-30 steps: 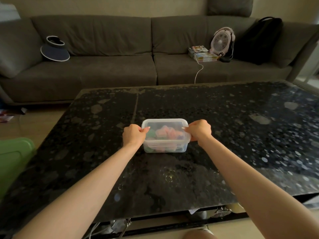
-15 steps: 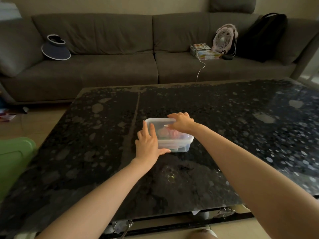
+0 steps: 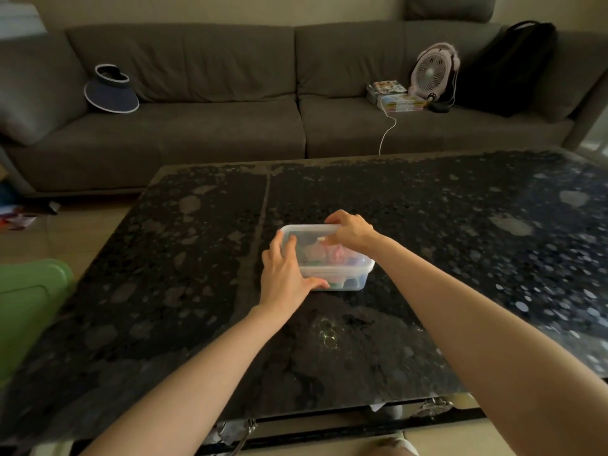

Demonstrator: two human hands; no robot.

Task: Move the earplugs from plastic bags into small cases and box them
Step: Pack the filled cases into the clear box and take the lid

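Observation:
A clear plastic box with its translucent lid on stands in the middle of the black stone table. Pink, green and blue items show blurred through the lid; I cannot make out single earplugs or cases. My left hand clasps the box's near-left corner, fingers lying on the lid and thumb along the front wall. My right hand lies over the lid's far right part, with its fingers curled on the far edge.
A grey sofa runs behind the table, carrying a visor hat, a small fan with a white cable, stacked books and a black backpack. A green bin stands on the floor at the left.
One second ago my hands held the box's two short ends. The left hand has moved to the near-left corner and the right hand onto the lid's far edge.

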